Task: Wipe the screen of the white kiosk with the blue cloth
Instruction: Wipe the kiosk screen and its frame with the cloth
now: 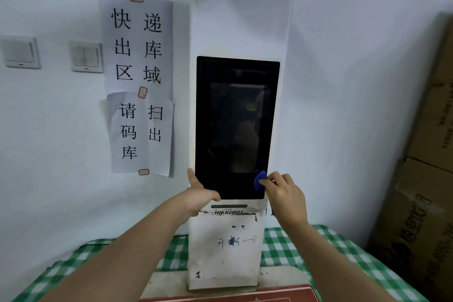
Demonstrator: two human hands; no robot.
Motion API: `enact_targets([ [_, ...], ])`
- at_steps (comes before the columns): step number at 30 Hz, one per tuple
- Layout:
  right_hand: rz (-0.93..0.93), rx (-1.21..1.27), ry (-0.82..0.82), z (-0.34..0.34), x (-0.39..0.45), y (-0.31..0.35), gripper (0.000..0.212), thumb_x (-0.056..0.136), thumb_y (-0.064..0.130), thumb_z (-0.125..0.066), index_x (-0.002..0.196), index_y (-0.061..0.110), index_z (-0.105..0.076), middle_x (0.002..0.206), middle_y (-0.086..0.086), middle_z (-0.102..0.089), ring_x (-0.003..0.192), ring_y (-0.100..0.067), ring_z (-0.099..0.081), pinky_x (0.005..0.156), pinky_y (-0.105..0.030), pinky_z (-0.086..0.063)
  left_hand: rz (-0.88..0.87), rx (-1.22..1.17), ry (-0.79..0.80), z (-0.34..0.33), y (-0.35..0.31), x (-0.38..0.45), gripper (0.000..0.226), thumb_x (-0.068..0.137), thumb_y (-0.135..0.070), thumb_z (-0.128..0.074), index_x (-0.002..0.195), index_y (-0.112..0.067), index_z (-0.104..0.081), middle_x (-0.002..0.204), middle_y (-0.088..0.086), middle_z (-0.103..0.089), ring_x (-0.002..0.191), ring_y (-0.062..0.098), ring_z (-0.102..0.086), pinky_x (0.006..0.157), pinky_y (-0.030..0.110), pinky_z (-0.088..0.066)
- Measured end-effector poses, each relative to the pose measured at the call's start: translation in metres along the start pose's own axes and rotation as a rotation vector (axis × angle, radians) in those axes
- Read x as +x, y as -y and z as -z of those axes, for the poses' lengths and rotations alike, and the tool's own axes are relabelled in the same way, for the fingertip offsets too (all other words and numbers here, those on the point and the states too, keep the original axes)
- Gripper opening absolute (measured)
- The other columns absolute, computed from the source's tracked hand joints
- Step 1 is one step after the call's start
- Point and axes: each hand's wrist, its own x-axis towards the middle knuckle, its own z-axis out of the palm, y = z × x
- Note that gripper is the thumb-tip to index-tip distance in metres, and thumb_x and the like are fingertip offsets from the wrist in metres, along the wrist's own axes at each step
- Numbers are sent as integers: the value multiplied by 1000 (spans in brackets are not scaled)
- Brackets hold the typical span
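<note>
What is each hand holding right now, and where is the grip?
The right hand pinches the blue cloth by its right edge against the screen. The left hand holds nothing, bracing the screen's lower left corner.

Blue cloth (259,180) — bunched — on dark screen's (236,127) lower-right corner.

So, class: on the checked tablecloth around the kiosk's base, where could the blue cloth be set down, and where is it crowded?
The checked tablecloth shows bare patches left of the white kiosk, under the left hand's forearm, and right of it, up to the cardboard boxes. In front of the base, a reddish-brown edge crowds it. The right hand holds the blue cloth against the screen.
</note>
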Motion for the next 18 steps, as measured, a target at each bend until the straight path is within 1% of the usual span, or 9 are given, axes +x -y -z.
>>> enact_targets([
  [1, 14, -8, 5, 2, 0, -1, 68, 25, -15, -81, 87, 13, -72, 74, 0, -59, 58, -23, -51, 37, -21, -24, -1, -2, 2, 0, 0, 0, 103, 91, -14, -56, 146, -31, 29, 159, 3, -15, 138, 26, -33, 101, 33, -43],
  [2, 20, -5, -8, 5, 3, -1, 66, 28, -13, -82, 88, 13, -72, 75, 0, -60, 59, -22, -51, 37, -21, -25, 0, -6, 5, 0, -1, 0, 103, 91, -14, -56, 146, -31, 29, 160, 3, -14, 140, 27, -32, 105, 35, -42],
  [3, 6, 16, -36, 8, 7, -1, 60, 37, -10, -83, 91, 14, -72, 78, 0, -61, 62, -23, -52, 37, -22, -28, 1, -12, 10, 0, -1, 0, 103, 91, -14, -56, 146, -31, 29, 160, 3, -13, 140, 27, -31, 107, 36, -41],
  [5, -85, 89, -131, 14, 21, -1, 45, 58, -5, -80, 97, 15, -71, 86, -1, -63, 70, -24, -55, 38, -24, -38, 0, -16, 13, 1, -2, -1, 103, 90, -14, -56, 146, -32, 29, 160, 2, -13, 140, 27, -31, 107, 36, -41],
  [7, -189, 138, -200, 15, 33, 1, 41, 66, -5, -76, 100, 17, -70, 91, 0, -63, 75, -24, -56, 38, -28, -42, 2, -11, 12, 1, -2, -2, 103, 90, -14, -56, 146, -32, 29, 160, 2, -15, 139, 26, -33, 104, 34, -42],
  [10, -195, 114, -206, 5, 26, 2, 46, 60, -8, -78, 99, 16, -70, 91, 0, -64, 75, -24, -56, 36, -28, -40, -2, -9, 13, 1, -1, -2, 103, 91, -14, -56, 146, -32, 29, 159, 2, -15, 139, 26, -33, 102, 34, -42],
  [13, -209, 113, -127, -10, 0, 3, 51, 55, -9, -81, 99, 16, -70, 90, 1, -63, 72, -22, -55, 35, -28, -39, -4, 4, 15, 2, 1, -1, 102, 91, -14, -56, 146, -32, 29, 159, 1, -17, 137, 25, -35, 104, 34, -42],
  [16, -173, 91, -32, -17, -13, 4, 51, 52, -7, -83, 95, 19, -71, 85, 3, -62, 68, -21, -54, 33, -27, -38, -6, 13, 13, 3, 0, -3, 101, 91, -15, -56, 146, -32, 28, 159, 2, -16, 136, 25, -36, 105, 34, -42],
  [18, -142, 85, -39, -10, -7, 2, 48, 56, -4, -83, 96, 19, -72, 85, 3, -62, 70, -21, -55, 33, -29, -40, -5, 7, 15, 3, -1, -4, 102, 91, -15, -56, 147, -31, 28, 160, 2, -14, 138, 26, -34, 106, 35, -42],
])
